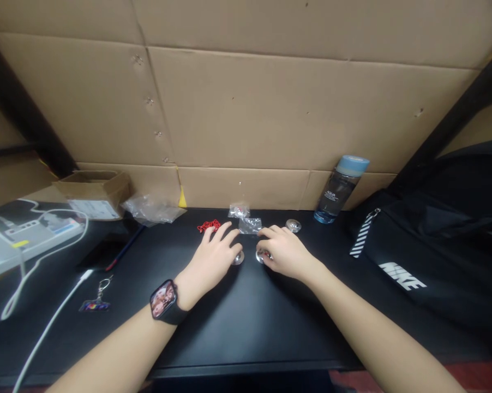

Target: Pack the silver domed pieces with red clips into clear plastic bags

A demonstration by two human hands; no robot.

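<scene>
My left hand (pixel 214 256), with a watch (pixel 164 300) on its wrist, rests over the black table with fingers spread. Its thumb is at a small shiny round dish (pixel 238 258), partly hidden by the hand. My right hand (pixel 285 252) is bent over a second shiny dish (pixel 261 256) that has something red in it; its fingertips are at the dish and partly hidden. Red cord or beads (pixel 208 226) lie just beyond my left hand. Two small clear bags (pixel 250 225) (pixel 239 210) lie between and beyond the hands. Another round dish (pixel 293 225) sits behind my right hand.
A blue-capped bottle (pixel 336 191) and black bag (pixel 413 240) stand at the right. At the left are a cardboard box (pixel 94 191), crumpled plastic (pixel 154 210), a power strip (pixel 29 234), a white cable (pixel 52 322) and a keychain (pixel 95 305). Cardboard (pixel 238 120) walls the back.
</scene>
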